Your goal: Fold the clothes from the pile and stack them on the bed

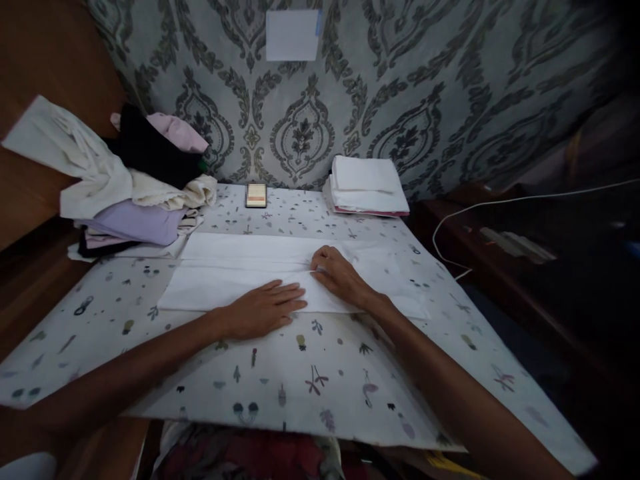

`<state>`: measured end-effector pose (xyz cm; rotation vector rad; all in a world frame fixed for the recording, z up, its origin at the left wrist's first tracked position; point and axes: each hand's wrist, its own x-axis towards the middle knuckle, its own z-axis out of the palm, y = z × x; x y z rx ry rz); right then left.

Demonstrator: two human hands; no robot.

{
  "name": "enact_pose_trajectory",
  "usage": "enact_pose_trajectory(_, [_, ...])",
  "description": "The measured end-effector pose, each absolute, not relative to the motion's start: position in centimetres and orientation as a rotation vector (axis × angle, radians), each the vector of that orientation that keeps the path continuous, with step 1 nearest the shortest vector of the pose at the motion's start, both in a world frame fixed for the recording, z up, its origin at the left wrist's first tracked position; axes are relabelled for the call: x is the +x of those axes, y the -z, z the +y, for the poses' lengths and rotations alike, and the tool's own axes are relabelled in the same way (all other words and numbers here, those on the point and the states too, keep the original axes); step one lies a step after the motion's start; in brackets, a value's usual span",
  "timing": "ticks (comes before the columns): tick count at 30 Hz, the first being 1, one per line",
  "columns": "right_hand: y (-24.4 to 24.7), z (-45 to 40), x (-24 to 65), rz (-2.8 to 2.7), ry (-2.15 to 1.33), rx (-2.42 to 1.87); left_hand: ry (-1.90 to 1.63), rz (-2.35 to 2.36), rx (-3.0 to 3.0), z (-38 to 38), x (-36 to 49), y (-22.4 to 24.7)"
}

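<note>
A long white cloth [225,280] lies spread across the printed table cover, with a fold line running along its length. My left hand [265,307] rests flat on its near edge, fingers stretched out to the right. Just beyond and to the right, my right hand [337,273] has its fingers curled and pinched on the upper fold of the cloth, where the fabric puckers. The right end of the white cloth looks thinner and lies past my right wrist.
At the back left is a heap of clothes [135,223]. A phone [256,196] with a lit screen sits near the wall. A stack of folded white cloths [370,180] stands at the back right. Beyond the right edge, a white cable [480,202] crosses dark furniture.
</note>
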<state>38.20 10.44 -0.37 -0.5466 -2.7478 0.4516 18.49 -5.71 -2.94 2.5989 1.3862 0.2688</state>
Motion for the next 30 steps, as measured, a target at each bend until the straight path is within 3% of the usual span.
enact_pose_trajectory(9, [4.6, 10.6, 37.9, -2.636, -0.163, -0.626, -0.242, 1.402, 2.596, -6.3, 18.0, 2.8])
enact_pose_trajectory(15, [7.0, 10.3, 37.6, -2.682, -0.011, -0.787, -0.171, 1.849, 2.358, -9.7, 11.0, 3.1])
enact_pose_trajectory(21, [6.9, 10.2, 37.4, -2.709, 0.026, -0.816, -0.089, 2.149, 2.113, -13.5, 4.0, 2.4])
enact_pose_trajectory(30, [5.2, 9.2, 36.0, -2.751, -0.018, -0.919, -0.127, 2.233, 2.181, -12.3, 4.3, 2.0])
